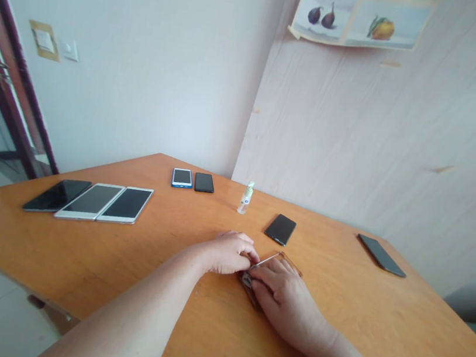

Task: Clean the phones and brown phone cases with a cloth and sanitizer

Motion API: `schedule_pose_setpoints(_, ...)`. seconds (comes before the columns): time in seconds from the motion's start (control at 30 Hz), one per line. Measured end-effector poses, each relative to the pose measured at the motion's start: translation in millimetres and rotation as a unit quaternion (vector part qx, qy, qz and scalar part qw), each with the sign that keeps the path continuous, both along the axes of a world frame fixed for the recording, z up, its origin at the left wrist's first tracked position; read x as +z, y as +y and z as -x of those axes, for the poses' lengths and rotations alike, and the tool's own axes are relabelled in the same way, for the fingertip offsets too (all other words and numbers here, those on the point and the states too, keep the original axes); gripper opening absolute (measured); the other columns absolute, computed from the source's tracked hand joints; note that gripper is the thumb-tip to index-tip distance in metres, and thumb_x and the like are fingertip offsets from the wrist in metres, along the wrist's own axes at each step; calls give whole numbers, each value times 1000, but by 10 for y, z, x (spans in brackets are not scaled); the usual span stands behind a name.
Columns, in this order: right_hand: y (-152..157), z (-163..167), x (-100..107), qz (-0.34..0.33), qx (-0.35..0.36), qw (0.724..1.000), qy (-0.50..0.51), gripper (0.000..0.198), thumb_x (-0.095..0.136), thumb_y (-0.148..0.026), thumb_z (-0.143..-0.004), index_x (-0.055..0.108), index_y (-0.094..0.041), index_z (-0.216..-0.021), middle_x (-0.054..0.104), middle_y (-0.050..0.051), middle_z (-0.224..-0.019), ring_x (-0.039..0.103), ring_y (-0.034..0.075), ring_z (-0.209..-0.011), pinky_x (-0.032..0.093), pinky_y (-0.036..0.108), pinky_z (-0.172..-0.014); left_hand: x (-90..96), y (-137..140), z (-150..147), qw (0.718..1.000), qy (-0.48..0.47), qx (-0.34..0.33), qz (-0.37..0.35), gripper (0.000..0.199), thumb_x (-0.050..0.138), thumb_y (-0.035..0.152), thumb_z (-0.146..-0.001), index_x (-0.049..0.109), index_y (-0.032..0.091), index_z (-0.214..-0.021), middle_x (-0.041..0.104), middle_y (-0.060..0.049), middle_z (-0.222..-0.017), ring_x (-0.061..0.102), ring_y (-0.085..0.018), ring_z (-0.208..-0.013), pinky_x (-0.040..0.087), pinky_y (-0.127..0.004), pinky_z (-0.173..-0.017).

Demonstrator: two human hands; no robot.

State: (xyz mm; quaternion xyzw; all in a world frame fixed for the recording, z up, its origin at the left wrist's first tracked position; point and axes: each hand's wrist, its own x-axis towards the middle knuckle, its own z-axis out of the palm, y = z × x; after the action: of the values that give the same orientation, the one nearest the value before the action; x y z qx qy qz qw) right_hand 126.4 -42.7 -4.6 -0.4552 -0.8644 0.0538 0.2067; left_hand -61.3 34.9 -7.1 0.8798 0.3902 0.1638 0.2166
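Both hands meet over a dark phone (250,283) lying flat near the middle of the wooden bench (120,256). The right hand (285,300) presses down on it, fingers flat; the left hand (227,253) has its grip pinched together on a thin clear film (268,259) at the phone's upper edge. A small spray bottle (245,198) and another black phone (280,229) stand just beyond.

A dark phone (250,283) lies flat on the table, mostly hidden under the hands. A thin clear film (273,258) lifts at an angle from its twelve-o'clock end.
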Motion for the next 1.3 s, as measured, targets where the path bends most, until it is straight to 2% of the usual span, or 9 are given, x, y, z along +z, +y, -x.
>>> schedule_pose_setpoints(0.1,-52,22,76,11,34,999,-2,22,51,-21,-94,70,-28,-103,66,5,-103,56,21,-96,43,36,-86,-4,2,5,1000,4,-6,1,28,60,27,-79,76,34,-100,67,1,-117,59,-23,-115,43,-32,-99)
schedule_pose_setpoints(0.27,-28,-57,103,35,46,998,13,17,57,-16,-88,69,-26,-81,67,0,-92,57,18,-93,41,33,-85,-13,4,21,1000,10,-8,0,27,60,31,-81,75,34,-103,64,0,-123,57,-23,-117,42,-34,-101)
schedule_pose_setpoints(0.37,63,-213,55,60,-26,998,2,15,61,-17,-84,70,-26,-75,67,0,-84,57,17,-84,41,30,-78,-17,6,25,1000,15,-2,0,30,60,27,-80,74,35,-106,62,1,-126,55,-23,-120,41,-33,-102)
schedule_pose_setpoints(0.53,191,-448,-28,27,-173,984,-43,16,56,-20,-85,70,-24,-81,64,4,-81,57,20,-82,41,31,-73,-1,-8,19,1000,16,5,7,34,61,25,-75,74,36,-105,62,3,-126,56,-23,-119,41,-33,-103)
schedule_pose_setpoints(0.6,146,-399,-12,21,-154,987,-41,20,52,-18,-86,71,-25,-87,64,5,-84,57,21,-85,42,31,-75,11,-19,17,1000,17,11,6,34,61,26,-75,74,35,-105,63,3,-126,56,-23,-119,40,-33,-104)
schedule_pose_setpoints(0.8,-119,-84,146,31,23,998,-53,24,49,-18,-91,70,-26,-83,67,4,-96,58,20,-93,42,34,-85,25,-28,19,1000,19,8,6,31,60,27,-77,75,35,-104,64,2,-125,58,-22,-116,42,-33,-101)
schedule_pose_setpoints(1.0,-45,-298,151,18,-115,984,-136,29,43,-26,-96,69,-29,-107,69,5,-112,57,28,-106,42,46,-86,15,-18,16,1000,16,15,11,33,61,27,-76,74,36,-105,63,2,-126,55,-23,-120,41,-33,-103)
schedule_pose_setpoints(1.2,-211,-153,267,90,55,989,-101,36,41,-29,-98,60,-38,-128,59,-2,-138,38,26,-137,27,52,-112,28,-33,19,1000,21,19,12,33,60,27,-77,74,33,-106,63,1,-126,57,-23,-118,40,-34,-104)
schedule_pose_setpoints(1.3,-175,-205,207,115,34,987,-102,40,38,-32,-99,55,-38,-134,53,-1,-145,29,28,-144,14,62,-116,33,-38,21,1000,18,19,14,34,61,26,-76,74,33,-107,63,1,-126,56,-23,-119,40,-33,-105)
